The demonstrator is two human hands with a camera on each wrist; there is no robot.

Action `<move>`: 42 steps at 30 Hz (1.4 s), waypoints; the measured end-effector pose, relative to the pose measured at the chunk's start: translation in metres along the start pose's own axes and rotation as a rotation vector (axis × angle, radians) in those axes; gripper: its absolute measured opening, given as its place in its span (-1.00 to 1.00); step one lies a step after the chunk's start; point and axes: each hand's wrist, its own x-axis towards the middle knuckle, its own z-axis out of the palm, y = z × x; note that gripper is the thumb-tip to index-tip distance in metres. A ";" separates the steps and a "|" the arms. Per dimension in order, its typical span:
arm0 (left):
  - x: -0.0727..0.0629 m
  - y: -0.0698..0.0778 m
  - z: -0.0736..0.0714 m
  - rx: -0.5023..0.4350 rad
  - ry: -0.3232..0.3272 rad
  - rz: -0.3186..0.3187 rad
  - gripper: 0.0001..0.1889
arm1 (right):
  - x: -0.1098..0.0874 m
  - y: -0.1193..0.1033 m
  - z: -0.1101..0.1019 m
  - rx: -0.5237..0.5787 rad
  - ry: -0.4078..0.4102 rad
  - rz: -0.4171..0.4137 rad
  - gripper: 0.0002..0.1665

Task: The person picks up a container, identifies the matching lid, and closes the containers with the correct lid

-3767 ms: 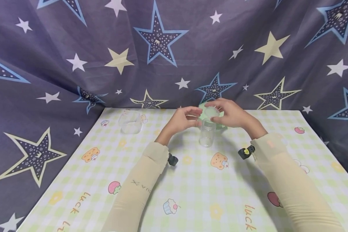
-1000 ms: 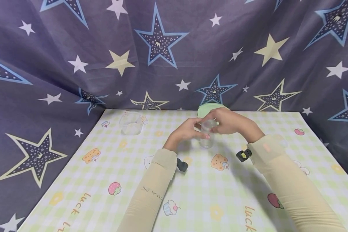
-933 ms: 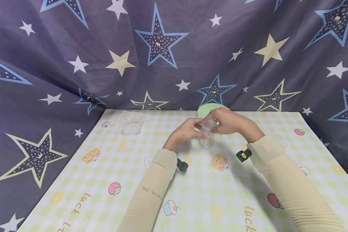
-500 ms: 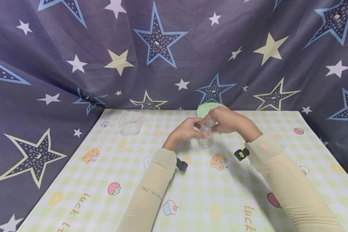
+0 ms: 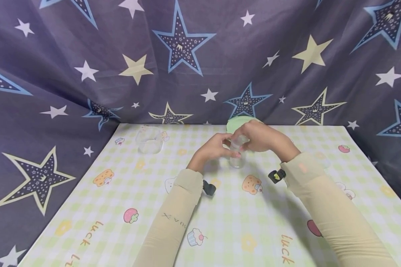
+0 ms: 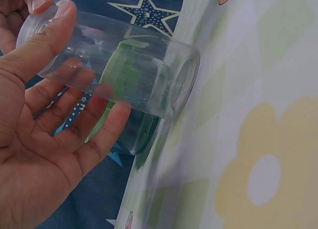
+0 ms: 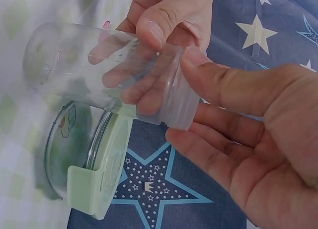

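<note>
A clear plastic jar (image 5: 237, 162) stands upright on the table, my two hands around its upper part. My left hand (image 5: 214, 147) holds the jar's body, thumb on the near side and fingers behind it. With thumb and fingers my right hand (image 5: 263, 136) grips the frosted lid (image 7: 183, 106), which sits on the jar's mouth. Through the jar's wall (image 6: 144, 65) the left fingers show in the left wrist view. In the head view my right fingers partly hide the lid.
Behind the jar is a round clear container with a green clip lid (image 7: 110, 164), partly hidden by my right hand in the head view. A clear open container (image 5: 149, 141) stands at the table's back left. A star-patterned curtain (image 5: 194, 89) hangs along the back edge.
Earlier my right hand held the lid above the jar and my left hand was beside it, fingers spread. Now the lid is on the mouth and my left hand holds the body.
</note>
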 end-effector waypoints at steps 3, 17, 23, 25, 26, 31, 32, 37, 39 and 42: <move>0.000 -0.001 -0.001 -0.002 0.000 -0.007 -0.40 | 0.001 -0.002 0.001 -0.018 0.009 0.017 -0.59; -0.002 0.002 -0.002 -0.015 -0.002 -0.025 -0.50 | 0.003 -0.015 0.008 -0.063 0.064 0.167 -0.57; -0.001 0.001 -0.001 -0.019 0.000 -0.014 -0.57 | 0.004 -0.019 0.009 -0.088 0.041 0.211 -0.54; -0.002 0.001 -0.001 -0.021 0.000 -0.013 -0.57 | 0.004 -0.021 0.008 -0.088 0.040 0.221 -0.54; -0.002 0.001 -0.001 -0.021 0.000 -0.013 -0.57 | 0.005 -0.022 0.008 -0.086 0.041 0.225 -0.54; -0.003 0.001 -0.001 -0.017 0.004 -0.016 -0.54 | 0.003 -0.021 0.010 -0.070 0.054 0.223 -0.52; -0.003 0.001 -0.001 -0.015 0.005 -0.016 -0.53 | 0.002 -0.020 0.010 -0.063 0.061 0.216 -0.52; -0.003 0.002 -0.001 -0.002 0.004 -0.015 -0.54 | -0.004 -0.012 0.014 -0.020 0.112 0.162 -0.52; -0.003 0.002 -0.001 0.003 0.001 -0.011 -0.56 | -0.006 -0.009 0.016 -0.008 0.133 0.140 -0.53; -0.003 0.004 -0.001 0.005 -0.003 -0.007 -0.56 | -0.010 -0.006 0.018 -0.001 0.162 0.113 -0.55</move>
